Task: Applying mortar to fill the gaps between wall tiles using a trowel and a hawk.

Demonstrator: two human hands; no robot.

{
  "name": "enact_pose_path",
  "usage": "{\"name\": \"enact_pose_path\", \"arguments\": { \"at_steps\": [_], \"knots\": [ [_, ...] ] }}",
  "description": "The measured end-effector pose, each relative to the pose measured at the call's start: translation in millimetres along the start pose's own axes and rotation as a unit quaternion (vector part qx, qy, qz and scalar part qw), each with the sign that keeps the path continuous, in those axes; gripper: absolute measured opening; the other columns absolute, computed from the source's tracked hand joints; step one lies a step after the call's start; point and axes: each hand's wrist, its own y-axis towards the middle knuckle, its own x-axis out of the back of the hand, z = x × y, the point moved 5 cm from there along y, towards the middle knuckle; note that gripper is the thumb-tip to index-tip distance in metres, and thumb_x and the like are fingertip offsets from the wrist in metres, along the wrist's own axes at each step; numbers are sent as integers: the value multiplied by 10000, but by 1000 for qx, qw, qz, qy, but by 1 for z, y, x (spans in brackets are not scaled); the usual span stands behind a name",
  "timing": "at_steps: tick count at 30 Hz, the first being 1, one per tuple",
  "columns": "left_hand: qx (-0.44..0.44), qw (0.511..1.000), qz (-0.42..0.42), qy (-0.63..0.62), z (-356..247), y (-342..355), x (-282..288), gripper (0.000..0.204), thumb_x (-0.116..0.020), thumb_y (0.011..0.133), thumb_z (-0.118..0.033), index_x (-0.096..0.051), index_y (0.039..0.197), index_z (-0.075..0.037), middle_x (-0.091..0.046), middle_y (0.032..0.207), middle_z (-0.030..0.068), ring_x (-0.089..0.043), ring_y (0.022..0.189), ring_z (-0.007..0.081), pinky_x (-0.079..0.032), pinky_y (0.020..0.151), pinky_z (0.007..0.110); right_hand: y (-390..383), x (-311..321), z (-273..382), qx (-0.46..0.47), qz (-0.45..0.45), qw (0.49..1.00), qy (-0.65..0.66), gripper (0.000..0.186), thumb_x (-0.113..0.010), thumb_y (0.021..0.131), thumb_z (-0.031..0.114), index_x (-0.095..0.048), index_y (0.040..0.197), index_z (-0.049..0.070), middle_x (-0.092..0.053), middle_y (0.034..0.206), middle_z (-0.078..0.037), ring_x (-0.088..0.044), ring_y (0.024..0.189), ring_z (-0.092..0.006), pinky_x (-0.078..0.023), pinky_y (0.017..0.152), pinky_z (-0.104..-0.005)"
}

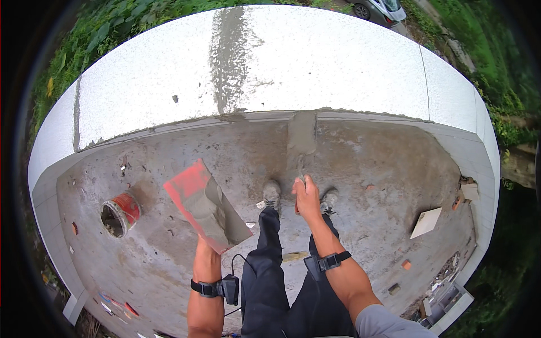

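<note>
My left hand (208, 243) is beneath a red board (184, 186) holding it up, its fingers mostly hidden. A heap of wet grey mortar (215, 209) lies on the board. My right hand (306, 194) is closed on the handle of a trowel (301, 134), whose mortar-coated blade reaches the lower edge of a white parapet wall (355, 67) ahead of my feet. A grey vertical band of mortar (227, 59) marks the wall's white surface.
A red bucket (129, 209) stands on the stained concrete floor (372, 225) at left. A pale tile (426, 223), brick pieces and debris lie toward the right and along the edges. Plants and a parked car (376, 11) show beyond the wall.
</note>
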Motion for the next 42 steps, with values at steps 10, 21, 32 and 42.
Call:
{"name": "enact_pose_path", "arguments": {
  "at_steps": [10, 21, 32, 42],
  "knots": [
    [-15, 1000, 2, 13, -8, -3, -3, 220, -565, 960, -319, -587, 1091, -144, -613, 890, 0, -602, 769, 121, -509, 634, 265, 1, -32, -13, 18, 22, 998, 53, 340, -519, 976, 291, -496, 1064, -36, -634, 804, -122, -539, 498, -133, -368, 348, -276],
    [-18, 1000, -2, 10, -12, -9, -6, 228, -567, 959, -323, -584, 1097, -143, -611, 897, 6, -601, 764, 124, -510, 633, 267, -6, -50, -13, 51, 23, 998, 1, 310, -538, 958, 262, -504, 1034, -37, -633, 782, -104, -596, 626, -134, -433, 481, -292],
    [-24, 1000, 1, 2, -18, -16, -13, 236, -568, 957, -326, -581, 1102, -141, -609, 904, 13, -599, 760, 128, -510, 632, 269, 9, -82, 0, 76, 5, 996, -38, 419, -548, 948, 282, -509, 1145, -85, -651, 798, -146, -642, 748, -195, -499, 685, -345],
    [-36, 999, -4, 7, -25, -32, -23, 275, -574, 954, -341, -579, 1145, -143, -614, 942, 18, -607, 792, 132, -514, 648, 263, 8, -109, 0, 78, 29, 996, 39, 335, -535, 973, 278, -494, 1070, -39, -656, 820, -121, -505, 472, -100, -387, 412, -269]
  ]
}}
